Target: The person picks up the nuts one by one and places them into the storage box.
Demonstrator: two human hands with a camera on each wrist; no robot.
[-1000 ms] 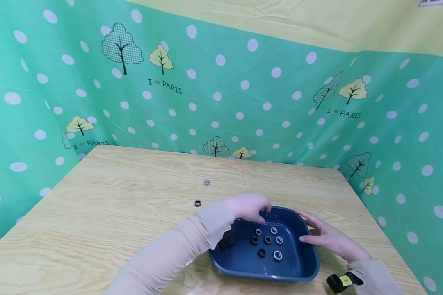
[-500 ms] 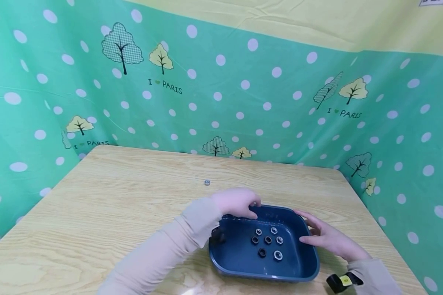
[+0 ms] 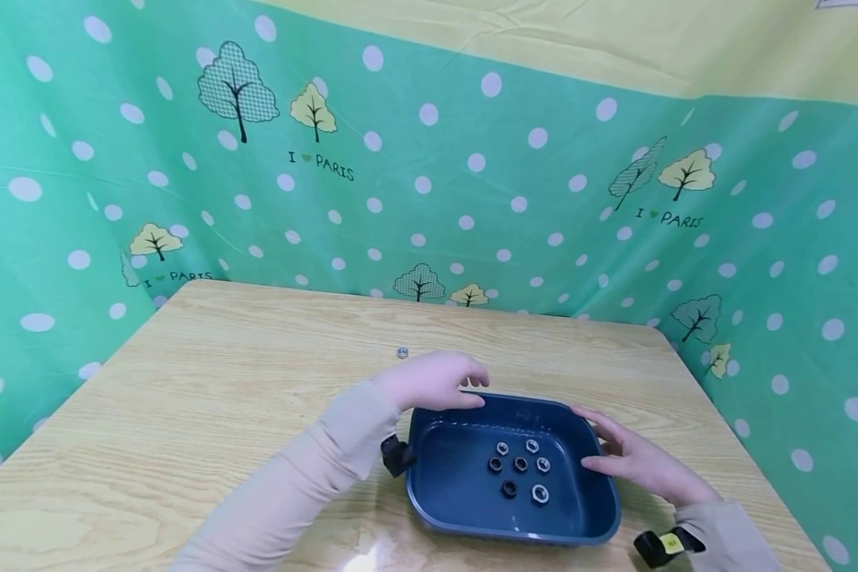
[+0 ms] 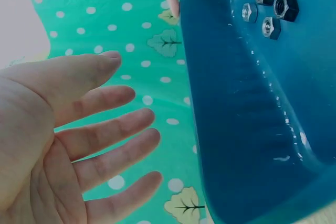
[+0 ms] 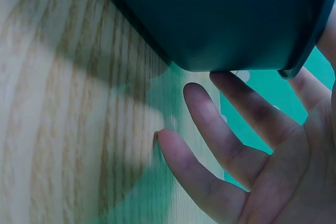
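Observation:
My left hand (image 3: pixel 436 381) hovers over the far left rim of a dark blue plastic basin (image 3: pixel 465 508). Its fingers are spread and hold nothing, as the left wrist view shows of the palm (image 4: pixel 31 145). My right hand (image 3: pixel 636 461) holds the basin's right rim, thumb over the inner side and fingers outside. In the right wrist view a fingertip (image 5: pixel 223 80) touches the outer wall. Several hex nuts lie loose in the basin, some silver, like this nut (image 3: pixel 539 494), and some black, like this nut (image 3: pixel 509 488). Another silver nut (image 3: pixel 403 352) lies on the table beyond my left hand.
The wood-grain table (image 3: pixel 186 413) extends left of and behind the basin. A green dotted curtain (image 3: pixel 429 159) hangs along its back and sides. A black wrist device (image 3: pixel 398 455) on the left sleeve sits close to the basin's left rim.
My left hand has drawn back left and up from over the basin, its fingers opening out. The black nut seen earlier on the table is now hidden behind my left arm. My right hand stays put.

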